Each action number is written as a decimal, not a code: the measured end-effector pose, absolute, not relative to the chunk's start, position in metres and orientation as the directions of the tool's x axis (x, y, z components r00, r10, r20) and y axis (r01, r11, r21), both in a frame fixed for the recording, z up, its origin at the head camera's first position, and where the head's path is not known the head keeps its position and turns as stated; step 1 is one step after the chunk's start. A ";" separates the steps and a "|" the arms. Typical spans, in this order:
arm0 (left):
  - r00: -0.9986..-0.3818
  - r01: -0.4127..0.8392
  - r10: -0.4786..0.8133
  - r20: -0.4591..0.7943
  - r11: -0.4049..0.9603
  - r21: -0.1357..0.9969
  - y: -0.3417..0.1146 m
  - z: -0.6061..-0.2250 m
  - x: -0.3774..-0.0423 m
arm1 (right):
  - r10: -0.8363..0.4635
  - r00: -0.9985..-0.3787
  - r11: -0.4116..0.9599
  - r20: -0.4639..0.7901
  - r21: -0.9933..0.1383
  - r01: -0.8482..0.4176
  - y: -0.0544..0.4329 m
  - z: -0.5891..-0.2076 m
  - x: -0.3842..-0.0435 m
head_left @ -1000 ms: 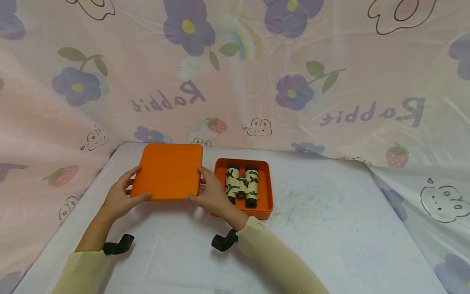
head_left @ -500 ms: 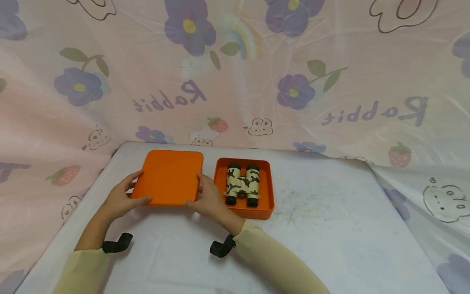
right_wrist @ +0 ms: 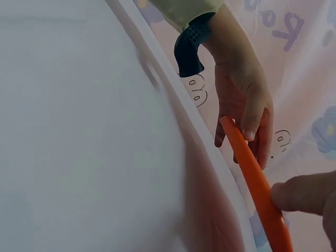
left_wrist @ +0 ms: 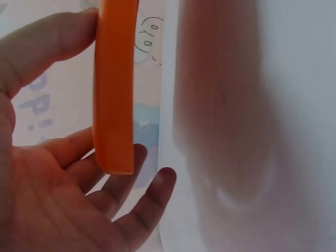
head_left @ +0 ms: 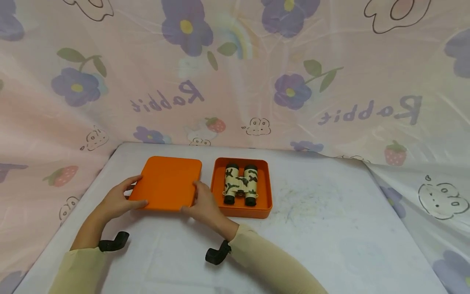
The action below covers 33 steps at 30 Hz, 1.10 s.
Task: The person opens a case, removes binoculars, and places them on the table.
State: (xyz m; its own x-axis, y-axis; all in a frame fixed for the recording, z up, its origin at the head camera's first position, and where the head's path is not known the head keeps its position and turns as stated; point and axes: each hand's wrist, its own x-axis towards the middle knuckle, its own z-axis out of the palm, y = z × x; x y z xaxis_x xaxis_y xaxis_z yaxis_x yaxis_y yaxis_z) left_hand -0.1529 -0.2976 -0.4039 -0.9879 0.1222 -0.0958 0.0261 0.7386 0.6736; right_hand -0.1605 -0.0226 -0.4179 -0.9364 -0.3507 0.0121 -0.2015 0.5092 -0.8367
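An orange square lid is held between both hands, close over the table on the left. My left hand grips its left side, thumb on the near corner and fingers behind the edge. At the opposite side my right hand pinches the lid near its front right corner. The left wrist view shows the lid's rim between thumb and spread fingers, its shadow on the cloth. In the right wrist view only my right thumb shows on the rim. Right of it, camouflage binoculars lie in an orange open box.
A white cloth covers the table, with faint smudges right of the box. Behind and along the sides hangs a pink curtain printed with flowers and rabbits. A black bracket sits on each wrist.
Both hands have brought the lid down and toward the near edge of the table. The right hand has cleared the box's front left corner. Binoculars and box have stayed in place.
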 end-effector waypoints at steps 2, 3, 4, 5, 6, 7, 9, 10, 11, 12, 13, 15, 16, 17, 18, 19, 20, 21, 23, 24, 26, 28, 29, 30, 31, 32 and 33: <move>-0.987 0.024 0.125 -0.103 0.743 0.669 -0.299 -0.405 -0.153 | -0.353 -0.936 0.494 0.001 -0.849 -0.187 -0.024 -0.420 -0.159; -0.986 0.024 0.128 -0.107 0.747 0.665 -0.300 -0.405 -0.153 | -0.352 -0.936 0.494 -0.005 -0.850 -0.181 -0.025 -0.421 -0.159; -0.985 0.024 0.130 -0.111 0.750 0.662 -0.301 -0.406 -0.153 | -0.352 -0.936 0.497 -0.014 -0.850 -0.174 -0.025 -0.421 -0.158; -0.985 0.023 0.132 -0.116 0.752 0.658 -0.301 -0.406 -0.152 | -0.352 -0.936 0.500 -0.019 -0.849 -0.171 -0.026 -0.422 -0.158; -0.984 0.022 0.134 -0.121 0.754 0.656 -0.302 -0.407 -0.152 | -0.350 -0.936 0.504 -0.024 -0.848 -0.166 -0.027 -0.423 -0.158; -0.982 0.020 0.136 -0.127 0.756 0.654 -0.302 -0.407 -0.152 | -0.347 -0.937 0.510 -0.032 -0.845 -0.160 -0.028 -0.424 -0.157; -0.980 0.020 0.143 -0.137 0.761 0.648 -0.302 -0.408 -0.151 | -0.340 -0.939 0.521 -0.042 -0.840 -0.151 -0.029 -0.425 -0.155; -0.979 0.021 0.146 -0.141 0.764 0.645 -0.303 -0.409 -0.151 | -0.337 -0.941 0.525 -0.043 -0.838 -0.149 -0.029 -0.426 -0.154; -0.978 0.021 0.149 -0.145 0.767 0.642 -0.303 -0.409 -0.151 | -0.334 -0.942 0.529 -0.042 -0.835 -0.150 -0.030 -0.427 -0.154; -0.977 0.024 0.153 -0.148 0.769 0.638 -0.303 -0.410 -0.151 | -0.330 -0.943 0.531 -0.047 -0.835 -0.144 -0.031 -0.427 -0.153; -0.976 0.026 0.157 -0.150 0.772 0.635 -0.303 -0.410 -0.151 | -0.326 -0.944 0.536 -0.050 -0.832 -0.141 -0.032 -0.428 -0.152; -0.975 0.032 0.165 -0.152 0.775 0.631 -0.304 -0.412 -0.151 | -0.321 -0.946 0.542 -0.056 -0.830 -0.135 -0.033 -0.429 -0.151; -0.974 0.035 0.168 -0.152 0.775 0.631 -0.304 -0.412 -0.151 | -0.318 -0.946 0.545 -0.060 -0.828 -0.131 -0.034 -0.429 -0.150; -0.973 0.039 0.172 -0.151 0.774 0.632 -0.304 -0.413 -0.151 | -0.316 -0.946 0.548 -0.066 -0.827 -0.125 -0.034 -0.429 -0.149; -0.973 0.043 0.176 -0.149 0.773 0.633 -0.304 -0.413 -0.151 | -0.314 -0.947 0.545 -0.073 -0.830 -0.117 -0.035 -0.428 -0.149; -0.973 0.045 0.179 -0.148 0.771 0.636 -0.305 -0.413 -0.151 | -0.313 -0.947 0.545 -0.075 -0.830 -0.114 -0.035 -0.428 -0.148; -0.973 0.047 0.181 -0.147 0.769 0.638 -0.305 -0.413 -0.151 | -0.313 -0.947 0.544 -0.080 -0.832 -0.109 -0.035 -0.428 -0.148; -0.972 0.048 0.183 -0.146 0.768 0.638 -0.304 -0.413 -0.151 | -0.313 -0.946 0.542 -0.079 -0.833 -0.110 -0.036 -0.427 -0.147; -0.972 0.050 0.184 -0.145 0.769 0.638 -0.304 -0.413 -0.151 | -0.313 -0.946 0.538 -0.082 -0.837 -0.105 -0.035 -0.427 -0.146; -0.972 0.052 0.184 -0.144 0.770 0.636 -0.303 -0.413 -0.151 | -0.313 -0.946 0.535 -0.081 -0.838 -0.105 -0.035 -0.428 -0.146; -0.973 0.056 0.184 -0.141 0.774 0.630 -0.303 -0.413 -0.151 | -0.314 -0.946 0.531 -0.078 -0.841 -0.106 -0.034 -0.429 -0.145; -0.973 0.054 0.182 -0.144 0.780 0.623 -0.302 -0.413 -0.150 | -0.313 -0.947 0.529 -0.080 -0.842 -0.104 -0.034 -0.431 -0.144; -0.972 0.050 0.180 -0.148 0.783 0.620 -0.302 -0.413 -0.150 | -0.314 -0.946 0.527 -0.077 -0.843 -0.106 -0.034 -0.433 -0.144; -0.972 0.051 0.181 -0.149 0.786 0.617 -0.302 -0.413 -0.150 | -0.314 -0.946 0.529 -0.077 -0.842 -0.107 -0.034 -0.433 -0.144; -0.971 0.050 0.182 -0.153 0.787 0.615 -0.302 -0.414 -0.150 | -0.314 -0.947 0.530 -0.074 -0.841 -0.110 -0.034 -0.434 -0.144; -0.970 0.046 0.183 -0.160 0.786 0.617 -0.301 -0.414 -0.150 | -0.313 -0.947 0.533 -0.075 -0.839 -0.110 -0.034 -0.435 -0.144; -0.968 0.042 0.185 -0.168 0.784 0.620 -0.301 -0.414 -0.150 | -0.313 -0.947 0.535 -0.072 -0.837 -0.114 -0.034 -0.436 -0.144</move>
